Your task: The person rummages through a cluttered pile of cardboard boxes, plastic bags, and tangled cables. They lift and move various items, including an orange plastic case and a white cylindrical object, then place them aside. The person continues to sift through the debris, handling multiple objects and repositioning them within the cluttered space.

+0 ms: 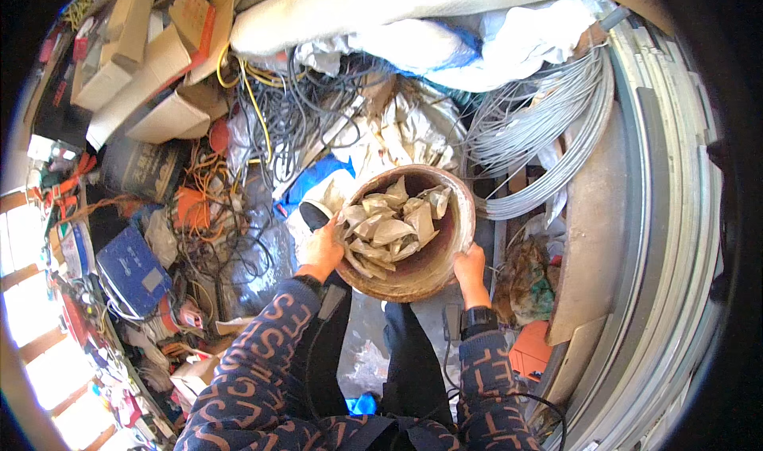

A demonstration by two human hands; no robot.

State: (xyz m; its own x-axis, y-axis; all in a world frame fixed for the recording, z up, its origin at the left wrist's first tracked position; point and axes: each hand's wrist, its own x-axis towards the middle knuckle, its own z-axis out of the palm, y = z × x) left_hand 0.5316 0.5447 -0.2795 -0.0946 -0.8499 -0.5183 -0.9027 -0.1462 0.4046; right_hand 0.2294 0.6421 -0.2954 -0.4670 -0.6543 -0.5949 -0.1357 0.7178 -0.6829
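Observation:
A round brown pot [459, 203] with a worn, pale-streaked rim is tilted towards the camera in front of me. Inside lie several small, crumpled, tan packets [393, 230], heaped mostly towards its left side. My left hand [322, 248] grips the pot's rim at the left, thumb near the packets. On the lower right side, my right hand [472, 270] is closed on the rim. The fingers beneath the pot are hidden. Both hands hold it above my legs.
A coil of grey wire [572, 147] stands at the right, beside long stacked strips [667, 212]. Tangled black cables [292, 105] lie beyond the pot. Cardboard boxes [131, 81] are piled at upper left, with a blue case [132, 271] below. An orange object [529, 351] lies at lower right.

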